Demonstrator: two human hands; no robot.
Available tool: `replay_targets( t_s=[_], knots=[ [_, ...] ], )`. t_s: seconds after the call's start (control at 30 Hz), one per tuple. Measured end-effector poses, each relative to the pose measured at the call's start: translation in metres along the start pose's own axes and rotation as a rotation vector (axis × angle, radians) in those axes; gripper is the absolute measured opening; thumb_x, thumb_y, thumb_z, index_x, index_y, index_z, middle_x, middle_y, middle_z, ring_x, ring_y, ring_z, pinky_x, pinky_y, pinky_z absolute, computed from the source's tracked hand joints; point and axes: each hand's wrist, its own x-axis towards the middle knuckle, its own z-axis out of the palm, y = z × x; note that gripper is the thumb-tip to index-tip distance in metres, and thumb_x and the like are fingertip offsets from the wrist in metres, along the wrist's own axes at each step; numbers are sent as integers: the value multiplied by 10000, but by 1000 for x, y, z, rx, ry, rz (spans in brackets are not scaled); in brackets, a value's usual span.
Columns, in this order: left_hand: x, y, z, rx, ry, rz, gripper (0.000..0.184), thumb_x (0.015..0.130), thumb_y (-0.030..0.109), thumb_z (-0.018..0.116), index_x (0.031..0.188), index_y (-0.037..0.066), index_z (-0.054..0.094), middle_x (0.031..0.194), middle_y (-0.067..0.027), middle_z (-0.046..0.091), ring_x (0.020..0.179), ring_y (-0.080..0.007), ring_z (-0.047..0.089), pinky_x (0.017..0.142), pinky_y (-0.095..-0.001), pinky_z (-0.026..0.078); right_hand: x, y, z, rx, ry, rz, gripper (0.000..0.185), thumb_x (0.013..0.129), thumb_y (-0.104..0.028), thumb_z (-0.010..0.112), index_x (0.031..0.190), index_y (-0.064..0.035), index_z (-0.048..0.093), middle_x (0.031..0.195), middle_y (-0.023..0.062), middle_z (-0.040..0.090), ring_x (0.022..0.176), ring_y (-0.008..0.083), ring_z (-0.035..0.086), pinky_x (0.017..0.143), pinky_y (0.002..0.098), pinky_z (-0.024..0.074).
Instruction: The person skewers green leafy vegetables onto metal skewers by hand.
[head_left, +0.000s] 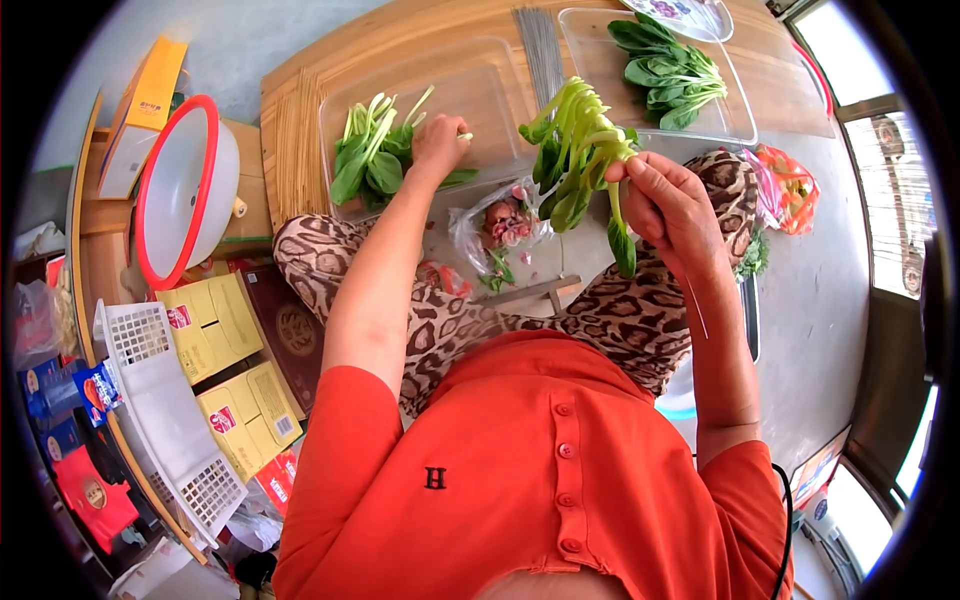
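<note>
Leafy greens with pale stems (375, 155) lie in a clear plastic tray (490, 90) at the left of the wooden table. My left hand (438, 148) is over that tray, closed on a green stem whose tip shows by the fingers. Raised in front of my right knee, my right hand (665, 205) pinches a row of hanging greens (580, 150) that seem threaded on a thin wire; the wire's end sticks out below the hand. A second clear tray (590, 50) at the right holds a bunch of greens (675, 75).
Thin metal rods (540, 55) lie between the trays, wooden sticks (290, 150) at the table's left. A plastic bag with reddish scraps (508, 220) is between my knees. At left are a red-rimmed basin (210, 190), yellow boxes (215, 320) and a white basket (165, 400).
</note>
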Motion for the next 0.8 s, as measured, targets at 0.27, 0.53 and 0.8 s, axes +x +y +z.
replay_targets(
  t_s=[0.27, 0.53, 0.8],
  knots=[
    [7, 17, -89, -1386, 5, -212, 228, 898, 115, 619, 1081, -21, 623, 944, -67, 663, 808, -164, 655, 742, -280, 525, 3, 1, 3, 2, -18, 18, 259, 988, -217, 481, 967, -9, 633, 509, -66, 370, 416, 21, 287, 395, 185, 204],
    [-38, 72, -166, -1775, -132, -75, 344, 899, 194, 635, 1181, 3, 587, 967, -90, 650, 825, -170, 637, 767, -301, 544, -3, -11, 39, -179, -137, 4, 263, 983, -234, 491, 974, -20, 645, 515, -83, 378, 434, 12, 297, 421, 189, 209],
    [-58, 75, -184, -1869, -152, 23, 229, 850, 226, 703, 1003, 91, 599, 948, -62, 639, 787, -131, 619, 695, -258, 511, -12, -24, 62, -228, -193, 6, 262, 989, -223, 483, 954, -25, 652, 511, -81, 375, 440, 11, 301, 429, 188, 205]
  ],
)
